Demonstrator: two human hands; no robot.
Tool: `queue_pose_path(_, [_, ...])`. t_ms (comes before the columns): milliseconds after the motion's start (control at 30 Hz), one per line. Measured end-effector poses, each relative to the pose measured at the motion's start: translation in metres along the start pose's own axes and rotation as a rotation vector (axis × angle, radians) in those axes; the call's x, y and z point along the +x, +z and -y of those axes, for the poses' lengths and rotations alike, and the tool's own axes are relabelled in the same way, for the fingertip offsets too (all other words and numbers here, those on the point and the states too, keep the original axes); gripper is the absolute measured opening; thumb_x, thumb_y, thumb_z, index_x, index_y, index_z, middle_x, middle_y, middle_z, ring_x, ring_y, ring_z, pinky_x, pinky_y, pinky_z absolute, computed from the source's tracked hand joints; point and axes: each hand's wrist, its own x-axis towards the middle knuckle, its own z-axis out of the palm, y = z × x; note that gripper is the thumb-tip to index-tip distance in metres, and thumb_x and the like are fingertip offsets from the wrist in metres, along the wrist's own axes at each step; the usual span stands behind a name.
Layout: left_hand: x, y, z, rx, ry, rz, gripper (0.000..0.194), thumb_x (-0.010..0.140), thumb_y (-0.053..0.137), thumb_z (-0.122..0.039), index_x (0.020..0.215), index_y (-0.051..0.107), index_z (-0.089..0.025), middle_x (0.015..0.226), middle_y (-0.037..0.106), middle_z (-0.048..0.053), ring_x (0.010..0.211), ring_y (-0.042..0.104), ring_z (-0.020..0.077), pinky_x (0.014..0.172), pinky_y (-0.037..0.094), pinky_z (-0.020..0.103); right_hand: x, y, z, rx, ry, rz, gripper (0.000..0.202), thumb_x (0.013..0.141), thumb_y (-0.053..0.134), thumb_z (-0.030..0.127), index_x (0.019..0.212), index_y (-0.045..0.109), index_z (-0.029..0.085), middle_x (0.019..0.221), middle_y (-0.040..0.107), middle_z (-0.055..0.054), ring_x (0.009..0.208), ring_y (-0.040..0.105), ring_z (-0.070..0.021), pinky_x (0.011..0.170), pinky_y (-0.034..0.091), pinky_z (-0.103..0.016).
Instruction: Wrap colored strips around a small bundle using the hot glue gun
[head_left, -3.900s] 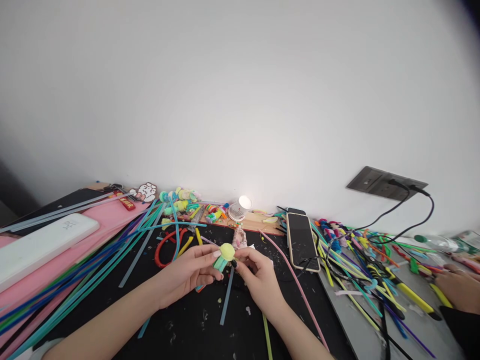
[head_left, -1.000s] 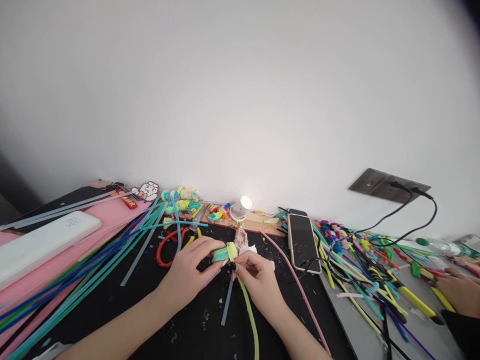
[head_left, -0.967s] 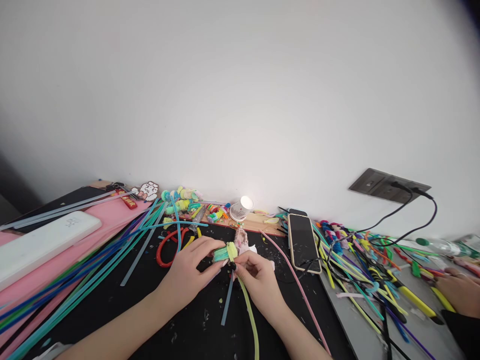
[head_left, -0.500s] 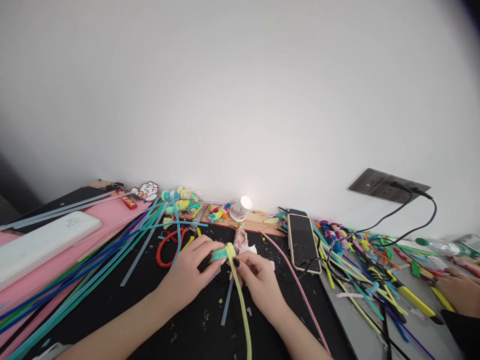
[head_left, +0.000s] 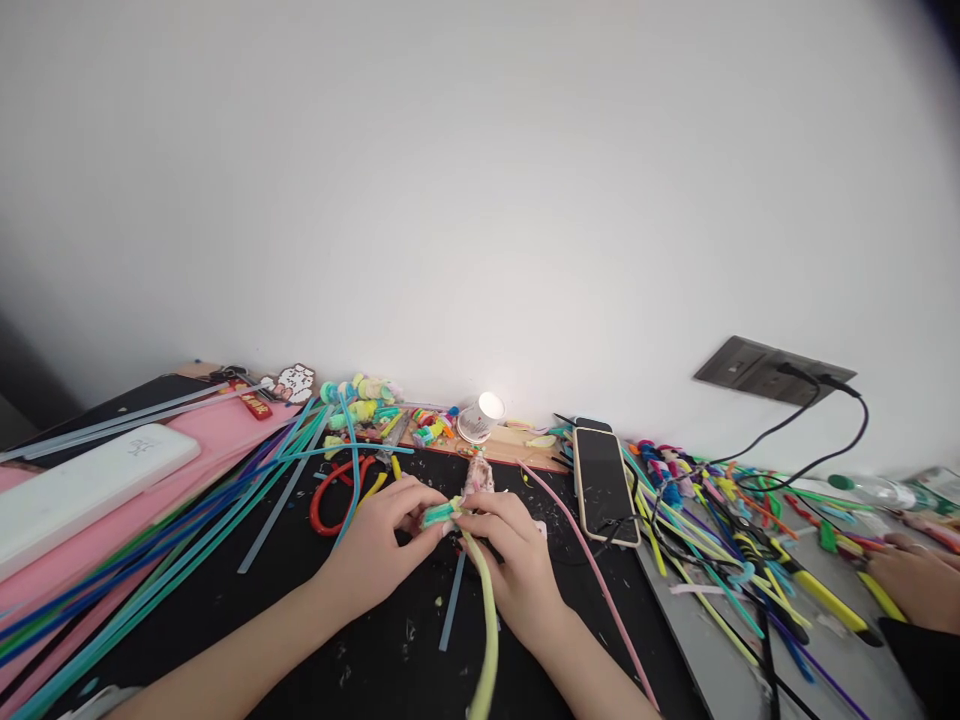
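Observation:
Between the fingertips of my left hand is a small teal and yellow pipe cleaner coil. My right hand is closed at the coil's right end, with its fingers on the yellow pipe cleaner. From there the pale yellow length hangs down towards me and out of the bottom of the view. My fingers partly cover the coil, so how the yellow strand is wound on it is hidden. Under the hands, a short grey-blue strip lies on the black mat.
Red-handled scissors and a white paper cup stand beyond my hands. A phone and a pink pipe cleaner lie to the right. Long pipe cleaners cover the left. Another person's hand is at far right, near yellow-black pliers.
My right hand has turned and moved up against the coil, its fingers now over the coil's end. The yellow strand has shifted from the coil's front to underneath the fingers.

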Motion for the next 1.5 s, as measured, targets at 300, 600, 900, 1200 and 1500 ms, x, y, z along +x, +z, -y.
queue_pose_path(300, [-0.001,0.001,0.0,-0.055,-0.053,0.005,0.013,0.084,0.059,-0.022,0.095,0.064,-0.02,0.082,0.066,0.002,0.072,0.063,0.0158,0.063,0.056,0.025,0.005,0.001,0.007,0.26,0.362,-0.033,0.016,0.086,0.056,0.014,0.075,0.065,0.022,0.095,0.064,-0.005,0.089,0.061,-0.021,0.077,0.047,-0.031])
queue_pose_path(600, [-0.001,-0.004,-0.006,0.08,0.083,0.086,0.019,0.087,0.053,-0.017,0.099,0.067,-0.023,0.092,0.065,0.004,0.079,0.062,0.017,0.067,0.054,0.025,0.006,0.004,0.002,0.431,0.513,-0.054,0.029,0.089,0.055,0.032,0.063,0.048,0.02,0.079,0.055,-0.002,0.068,0.048,-0.0154,0.062,0.039,-0.026])
queue_pose_path(900, [-0.001,-0.007,-0.014,0.086,0.136,0.123,0.02,0.09,0.051,-0.016,0.097,0.067,-0.024,0.09,0.065,0.004,0.079,0.062,0.0161,0.07,0.051,0.025,0.003,0.004,0.001,0.36,0.571,-0.064,0.036,0.089,0.054,0.046,0.064,0.043,0.022,0.062,0.042,0.003,0.057,0.038,-0.0138,0.053,0.034,-0.025])
queue_pose_path(1200, [-0.002,-0.005,-0.011,0.092,0.078,0.17,0.018,0.088,0.052,-0.015,0.095,0.067,-0.023,0.085,0.06,0.002,0.073,0.058,0.0142,0.063,0.045,0.023,0.002,0.003,0.004,0.39,0.561,-0.062,0.02,0.088,0.056,0.033,0.073,0.059,0.02,0.067,0.052,0.001,0.061,0.044,-0.0151,0.057,0.036,-0.025])
queue_pose_path(1500, [-0.003,-0.002,-0.01,0.06,0.067,0.2,0.016,0.086,0.053,-0.017,0.089,0.068,-0.022,0.079,0.056,0.001,0.07,0.055,0.0142,0.061,0.042,0.023,0.003,0.004,0.0,0.452,0.612,-0.09,0.02,0.085,0.059,0.034,0.072,0.06,0.019,0.065,0.056,0.0,0.059,0.05,-0.0158,0.055,0.041,-0.026])
